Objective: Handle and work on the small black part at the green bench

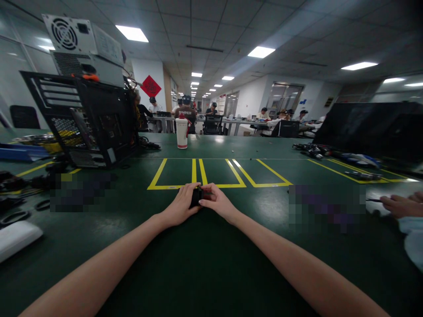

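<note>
Both of my hands meet over the green table (211, 264), just in front of yellow tape outlines (198, 171). Between them is a small black object (196, 198), largely covered by fingers; its exact kind cannot be made out. My left hand (178, 204) is closed around its left side, thumb toward me. From the right, my right hand (220, 202) pinches the same object with fingers and thumb. Part of its dark side shows between the two hands.
A black computer case (95, 119) with a power supply (82, 39) on top stands left. A white bottle (182, 132) is beyond the tape. Cables (310, 149) lie near a dark monitor (370, 130). At the right edge, another person's hand (401, 204) holds a thin tool.
</note>
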### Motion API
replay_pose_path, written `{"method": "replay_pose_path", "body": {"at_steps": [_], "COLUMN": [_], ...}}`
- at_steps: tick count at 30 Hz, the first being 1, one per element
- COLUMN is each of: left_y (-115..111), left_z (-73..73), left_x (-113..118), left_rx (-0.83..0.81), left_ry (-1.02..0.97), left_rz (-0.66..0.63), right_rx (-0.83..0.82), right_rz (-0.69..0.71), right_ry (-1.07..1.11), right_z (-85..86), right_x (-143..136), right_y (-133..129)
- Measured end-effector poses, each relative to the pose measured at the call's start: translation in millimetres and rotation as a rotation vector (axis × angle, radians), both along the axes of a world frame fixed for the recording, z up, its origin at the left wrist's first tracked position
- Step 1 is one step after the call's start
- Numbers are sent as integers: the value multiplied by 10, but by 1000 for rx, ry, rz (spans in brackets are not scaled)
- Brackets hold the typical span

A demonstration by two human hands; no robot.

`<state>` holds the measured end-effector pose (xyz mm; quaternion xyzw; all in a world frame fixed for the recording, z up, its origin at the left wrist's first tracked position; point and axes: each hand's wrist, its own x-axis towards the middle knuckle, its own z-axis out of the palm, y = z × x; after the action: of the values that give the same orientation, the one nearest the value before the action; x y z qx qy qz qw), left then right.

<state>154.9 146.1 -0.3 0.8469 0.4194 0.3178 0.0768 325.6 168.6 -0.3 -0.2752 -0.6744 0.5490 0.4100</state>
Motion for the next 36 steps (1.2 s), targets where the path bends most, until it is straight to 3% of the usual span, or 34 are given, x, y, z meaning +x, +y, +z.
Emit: {"method": "replay_pose_path", "body": {"at_steps": [9, 17, 24, 28, 36], "left_y": [-1, 12, 11, 2, 16], "left_z": [4, -15, -15, -2, -20], "left_x": [-8, -10, 0, -1, -17], "left_rx": [-11, -20, 2, -10, -17], "left_ry": [-2, -16, -9, -9, -9], "left_rz": [-5, -8, -8, -10, -9], "right_rx": [39, 25, 92, 47, 23], "right_rz": [-92, 6, -63, -77, -3], "right_ry": [-68, -21, -46, -75, -16], "right_z": [-27, 11, -41, -62, -13], "right_x": [-14, -1, -22, -14, 0], "right_y": [43, -6, 43, 68, -5]}}
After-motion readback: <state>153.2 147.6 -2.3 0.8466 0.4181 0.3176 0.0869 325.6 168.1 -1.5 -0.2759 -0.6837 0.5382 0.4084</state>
